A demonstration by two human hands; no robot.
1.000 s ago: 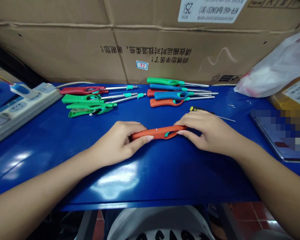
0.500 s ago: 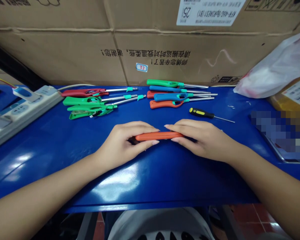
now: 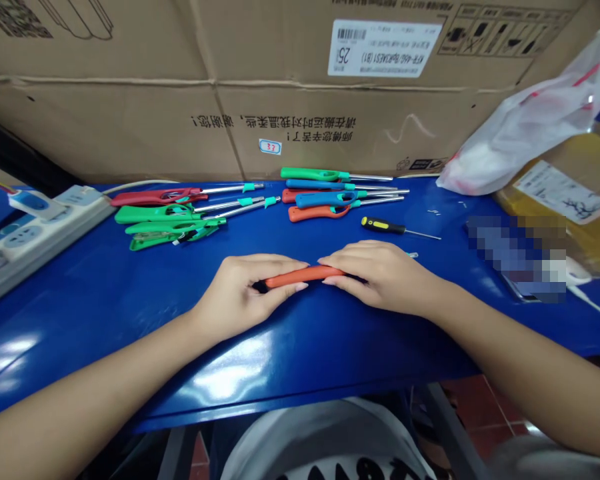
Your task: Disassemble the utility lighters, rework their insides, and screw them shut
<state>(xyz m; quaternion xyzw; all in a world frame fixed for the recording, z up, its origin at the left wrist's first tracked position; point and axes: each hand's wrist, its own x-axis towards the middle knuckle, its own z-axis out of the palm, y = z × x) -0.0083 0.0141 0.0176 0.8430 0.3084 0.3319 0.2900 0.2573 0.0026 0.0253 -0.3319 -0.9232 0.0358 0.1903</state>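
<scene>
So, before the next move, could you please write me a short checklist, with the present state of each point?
1. Left hand grips the orange handle at one end: ok.
2. Right hand grips it at the other end: ok.
3. Underside of the handle is sound: cannot tell, it is hidden.
4. Screwdriver lies on the blue table, clear of both hands: ok.
5. Small pale bits are gathered up: not ok, they lie loose beyond the screwdriver.
</scene>
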